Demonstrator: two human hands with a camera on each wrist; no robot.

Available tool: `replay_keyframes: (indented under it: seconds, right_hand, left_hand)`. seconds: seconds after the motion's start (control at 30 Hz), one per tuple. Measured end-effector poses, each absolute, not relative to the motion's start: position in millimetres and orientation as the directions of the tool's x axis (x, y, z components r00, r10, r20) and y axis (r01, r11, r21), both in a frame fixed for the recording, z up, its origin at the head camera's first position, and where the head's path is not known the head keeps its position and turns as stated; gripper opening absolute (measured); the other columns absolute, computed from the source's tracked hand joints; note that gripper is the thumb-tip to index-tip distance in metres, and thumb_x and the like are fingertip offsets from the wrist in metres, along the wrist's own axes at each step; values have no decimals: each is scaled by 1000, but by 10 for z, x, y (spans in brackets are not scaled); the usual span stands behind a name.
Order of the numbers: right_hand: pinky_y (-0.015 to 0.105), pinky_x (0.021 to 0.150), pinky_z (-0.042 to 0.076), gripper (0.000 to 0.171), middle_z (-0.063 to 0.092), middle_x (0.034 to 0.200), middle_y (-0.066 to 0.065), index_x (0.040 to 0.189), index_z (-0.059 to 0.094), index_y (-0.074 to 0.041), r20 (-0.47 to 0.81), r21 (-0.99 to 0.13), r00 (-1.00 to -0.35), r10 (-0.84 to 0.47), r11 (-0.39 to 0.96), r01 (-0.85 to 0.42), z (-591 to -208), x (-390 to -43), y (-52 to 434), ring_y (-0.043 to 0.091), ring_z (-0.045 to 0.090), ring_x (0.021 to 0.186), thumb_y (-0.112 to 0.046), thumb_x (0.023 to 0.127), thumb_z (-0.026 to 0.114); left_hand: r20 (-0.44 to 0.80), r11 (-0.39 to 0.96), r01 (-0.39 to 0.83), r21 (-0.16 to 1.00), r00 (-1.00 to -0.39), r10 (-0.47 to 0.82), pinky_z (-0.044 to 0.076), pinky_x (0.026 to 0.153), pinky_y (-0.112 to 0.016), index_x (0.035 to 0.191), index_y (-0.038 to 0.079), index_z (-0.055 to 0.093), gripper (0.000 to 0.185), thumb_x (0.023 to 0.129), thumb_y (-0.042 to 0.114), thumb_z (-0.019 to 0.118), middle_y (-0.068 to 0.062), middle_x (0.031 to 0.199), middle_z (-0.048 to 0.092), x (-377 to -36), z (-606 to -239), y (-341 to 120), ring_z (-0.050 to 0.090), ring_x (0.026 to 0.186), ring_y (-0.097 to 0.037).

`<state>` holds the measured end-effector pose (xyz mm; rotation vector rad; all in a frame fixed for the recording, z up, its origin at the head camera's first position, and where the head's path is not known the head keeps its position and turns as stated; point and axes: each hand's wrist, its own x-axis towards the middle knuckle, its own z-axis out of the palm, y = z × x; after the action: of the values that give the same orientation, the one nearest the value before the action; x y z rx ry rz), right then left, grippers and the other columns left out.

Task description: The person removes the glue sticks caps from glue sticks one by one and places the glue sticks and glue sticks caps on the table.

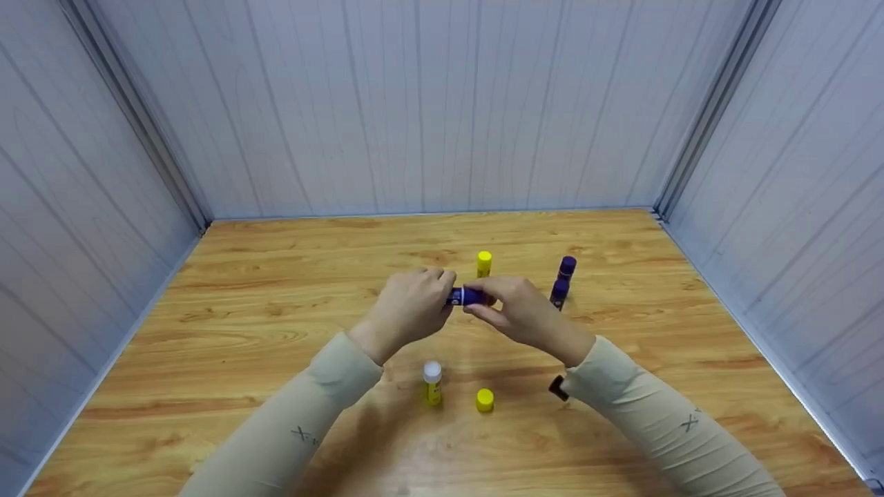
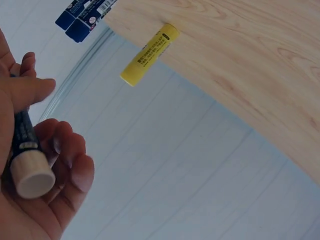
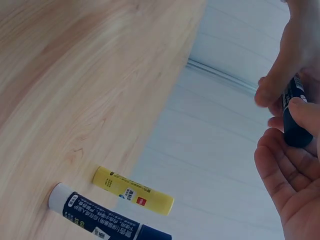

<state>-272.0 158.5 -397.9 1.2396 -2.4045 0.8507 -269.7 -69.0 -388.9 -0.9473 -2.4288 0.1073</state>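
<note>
Both hands hold one dark purple glue stick [image 1: 470, 296] level above the wooden table [image 1: 242, 310]. My left hand [image 1: 425, 297] grips its body, and the left wrist view shows the stick [image 2: 22, 132] with its white base [image 2: 32, 176] inside that hand [image 2: 60, 160]. My right hand [image 1: 507, 307] pinches the other end. In the right wrist view the dark stick [image 3: 294, 117] lies between the right hand's [image 3: 290, 170] thumb and fingers.
A capped yellow stick [image 1: 484, 264] and two purple sticks [image 1: 567, 268] [image 1: 559, 293] stand behind the hands. Nearer me stand a yellow stick with a white top [image 1: 432, 383] and a yellow cap [image 1: 485, 400]. A small dark object [image 1: 558, 388] lies by my right sleeve. Grey walls enclose the table.
</note>
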Motion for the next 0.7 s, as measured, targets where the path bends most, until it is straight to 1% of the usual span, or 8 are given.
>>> replay_keyframes:
  seconds: [0.07, 0.13, 0.23, 0.3, 0.43, 0.57, 0.7]
  right_hand:
    - [35, 74, 64, 28, 81, 104, 14, 125, 74, 4, 516, -367, -569, -640, 435, -822, -3973, -2715, 1571, 20, 76, 84, -13, 103, 75]
    - [34, 73, 64, 27, 81, 103, 14, 124, 74, 4, 521, -369, -561, -644, 422, -828, -3969, -2711, 1562, 20, 75, 83, -13, 103, 75]
    - [34, 72, 63, 27, 80, 103, 13, 125, 75, 3, 529, -368, -551, -645, 411, -834, -3969, -2707, 1559, 19, 75, 82, -13, 103, 75]
    - [33, 71, 63, 27, 80, 102, 13, 125, 75, 3, 536, -364, -545, -645, 406, -838, -3971, -2708, 1561, 19, 74, 82, -13, 103, 76]
    - [33, 70, 62, 28, 80, 101, 12, 126, 75, 3, 550, -348, -526, -649, 395, -850, -3973, -2713, 1573, 18, 73, 80, -12, 102, 76]
    - [36, 68, 63, 31, 80, 100, 12, 128, 75, 3, 553, -334, -509, -660, 384, -861, -3979, -2715, 1587, 19, 73, 79, -11, 101, 77]
    - [33, 68, 63, 31, 80, 101, 13, 129, 74, 4, 549, -327, -499, -670, 378, -866, -3992, -2723, 1595, 19, 74, 79, -10, 101, 77]
  left_hand:
    - [473, 765, 573, -292, -609, 637, 56, 50, -34, 92, 8, 68, 20, 100, 23, 78, -4, 75, 69, -2699, -3905, -676, 60, 57, -15]
    - [504, 773, 545, -325, -592, 629, 51, 45, -33, 84, 11, 66, 22, 98, 23, 78, -1, 67, 65, -2700, -3917, -664, 49, 50, -10]
    - [542, 777, 517, -358, -563, 624, 43, 40, -30, 75, 14, 63, 27, 96, 22, 79, 3, 59, 58, -2705, -3931, -650, 33, 49, -7]
    - [554, 779, 511, -364, -553, 622, 40, 39, -29, 72, 16, 62, 29, 94, 21, 79, 5, 56, 55, -2707, -3934, -646, 28, 50, -7]
    - [554, 779, 520, -351, -556, 620, 41, 39, -29, 70, 17, 61, 30, 93, 20, 80, 6, 55, 51, -2708, -3930, -644, 26, 51, -6]
    - [520, 782, 536, -318, -591, 616, 46, 40, -31, 71, 17, 62, 29, 93, 20, 80, 6, 56, 48, -2702, -3921, -642, 27, 51, -6]
    - [484, 787, 548, -282, -627, 610, 50, 42, -33, 72, 16, 62, 29, 94, 20, 79, 5, 57, 50, -2688, -3912, -644, 30, 51, -7]
